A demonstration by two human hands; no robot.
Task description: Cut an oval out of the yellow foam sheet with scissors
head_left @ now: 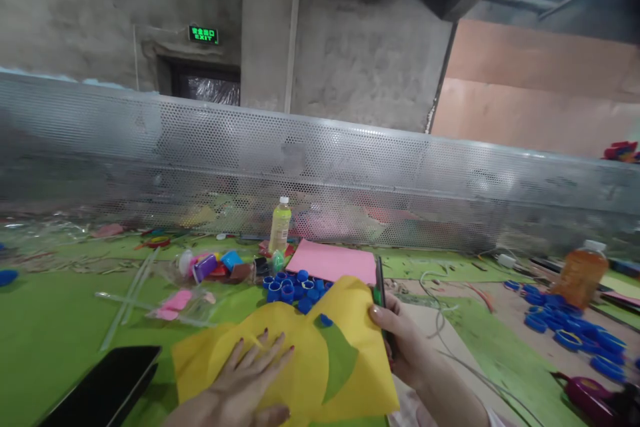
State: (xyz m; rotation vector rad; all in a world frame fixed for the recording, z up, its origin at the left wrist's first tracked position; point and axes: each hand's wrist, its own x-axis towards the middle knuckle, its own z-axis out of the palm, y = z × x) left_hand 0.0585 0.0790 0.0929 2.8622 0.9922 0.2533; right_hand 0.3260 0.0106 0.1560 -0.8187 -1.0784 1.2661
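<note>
Bare hands point(245, 377), dark-red painted nails point(292, 348), pale sleeve point(493, 418)

One camera is sitting on the person's head. It is facing forward and a little down, looking across the tabletop point(45, 313) from the near side to the far edge, where a metal screen point(320, 160) is standing. The left grip point(247, 373), right grip point(407, 340) and yellow sheet point(305, 367) are showing very close, at the bottom. The gray wall point(345, 47) and exit sign point(203, 34) are showing much farther away.

soft, dim background; exit sign point(203, 35) glows
</note>
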